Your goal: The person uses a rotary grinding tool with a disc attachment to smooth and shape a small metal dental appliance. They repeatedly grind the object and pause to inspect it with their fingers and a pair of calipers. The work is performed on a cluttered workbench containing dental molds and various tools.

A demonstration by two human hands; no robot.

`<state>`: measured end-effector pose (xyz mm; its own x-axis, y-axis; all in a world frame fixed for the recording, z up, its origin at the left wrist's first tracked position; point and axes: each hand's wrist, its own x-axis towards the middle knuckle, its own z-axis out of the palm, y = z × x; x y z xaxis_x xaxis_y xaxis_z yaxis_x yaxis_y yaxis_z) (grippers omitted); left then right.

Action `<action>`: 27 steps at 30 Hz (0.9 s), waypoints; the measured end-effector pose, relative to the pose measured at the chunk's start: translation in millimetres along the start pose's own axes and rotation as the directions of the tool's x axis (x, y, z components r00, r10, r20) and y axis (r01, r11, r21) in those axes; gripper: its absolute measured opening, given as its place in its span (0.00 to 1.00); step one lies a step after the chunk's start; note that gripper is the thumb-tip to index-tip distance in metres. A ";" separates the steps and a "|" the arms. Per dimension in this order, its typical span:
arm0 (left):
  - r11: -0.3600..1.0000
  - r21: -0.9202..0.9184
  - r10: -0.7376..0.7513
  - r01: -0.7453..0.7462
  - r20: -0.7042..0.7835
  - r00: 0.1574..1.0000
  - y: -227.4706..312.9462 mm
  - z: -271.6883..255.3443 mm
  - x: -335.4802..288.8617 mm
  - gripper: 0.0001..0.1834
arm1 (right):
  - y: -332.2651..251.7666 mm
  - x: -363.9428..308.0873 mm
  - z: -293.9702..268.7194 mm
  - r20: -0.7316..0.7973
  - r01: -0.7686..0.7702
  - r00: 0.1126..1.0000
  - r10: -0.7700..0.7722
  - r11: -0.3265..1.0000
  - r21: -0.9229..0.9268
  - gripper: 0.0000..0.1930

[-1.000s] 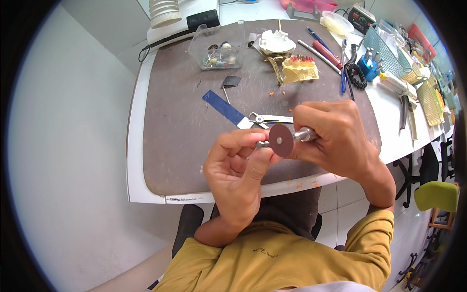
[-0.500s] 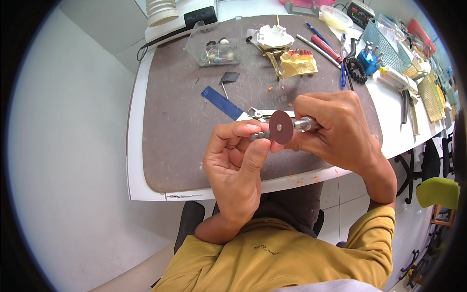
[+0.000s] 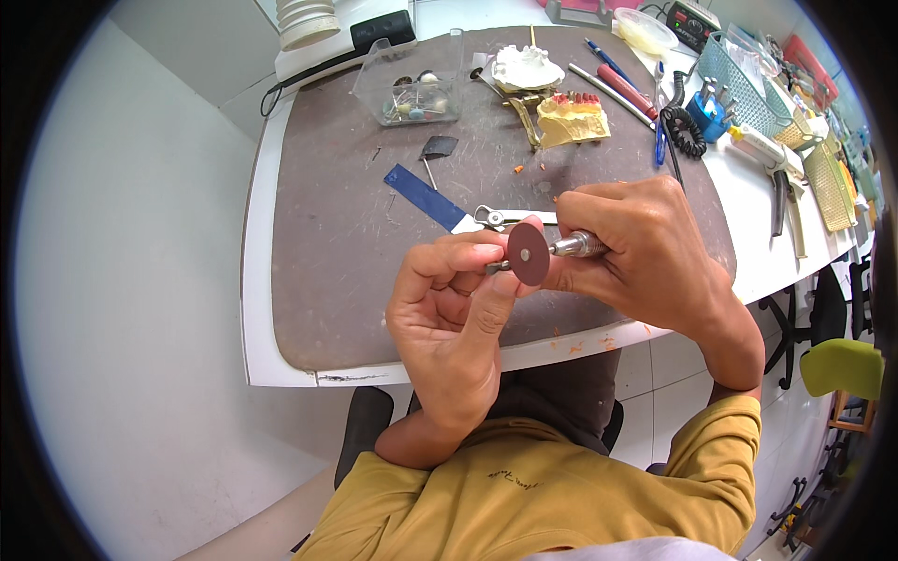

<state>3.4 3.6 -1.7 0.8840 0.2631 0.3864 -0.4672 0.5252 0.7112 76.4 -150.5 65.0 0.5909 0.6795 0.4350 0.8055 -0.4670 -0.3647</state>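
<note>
My left hand (image 3: 444, 318) pinches a small grey metal piece (image 3: 497, 267), perhaps a dental casting, between thumb and fingertips. Closed round a silver rotary handpiece (image 3: 582, 244) is my right hand (image 3: 650, 248). A round reddish-brown disc (image 3: 528, 268) sits on the handpiece's tip, right beside the metal piece. It hides part of the piece and some fingertips, so I cannot tell whether the two touch. Behind my hands, a metal caliper-like tool (image 3: 510, 217) and a dark blue strip (image 3: 423, 196) lie on the brown mat (image 3: 327, 243).
A clear box of small polishing tips (image 3: 409, 103) stands at the back left. Further right are a white plaster cast (image 3: 527, 70) and a yellow dental model (image 3: 572, 123). Pens, a coiled black cord (image 3: 687, 136), a blue bur holder (image 3: 709, 114) and baskets (image 3: 744, 89) line the right side.
The handpiece and disc have shifted slightly left and down, and the disc has turned a little. Less of the metal piece shows. My left hand stays nearly in place.
</note>
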 end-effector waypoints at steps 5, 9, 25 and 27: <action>1.000 -0.003 -0.009 0.009 -0.001 1.000 0.6 0.1 -0.3 0.11 | 0.0 -0.2 0.5 -0.013 0.009 1.000 -0.009 1.000 0.006 0.23; 1.000 0.015 -0.003 0.003 -0.003 1.000 1.0 0.0 -0.6 0.11 | -0.1 -0.4 1.2 -0.020 0.012 1.000 -0.012 1.000 0.009 0.23; 1.000 0.022 0.008 -0.008 -0.004 1.000 0.4 -0.1 -0.9 0.11 | 0.3 -0.2 0.7 -0.012 0.014 1.000 -0.014 1.000 0.010 0.23; 1.000 0.023 0.007 -0.007 -0.005 1.000 0.4 -0.2 -1.1 0.11 | 0.7 -0.6 0.4 -0.008 0.014 1.000 -0.014 1.000 0.003 0.23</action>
<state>2.2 3.8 -2.0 0.8809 0.2705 0.3883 -0.4732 0.5051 0.7218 76.6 -151.0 64.2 0.5800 0.6815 0.4462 0.8135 -0.4557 -0.3613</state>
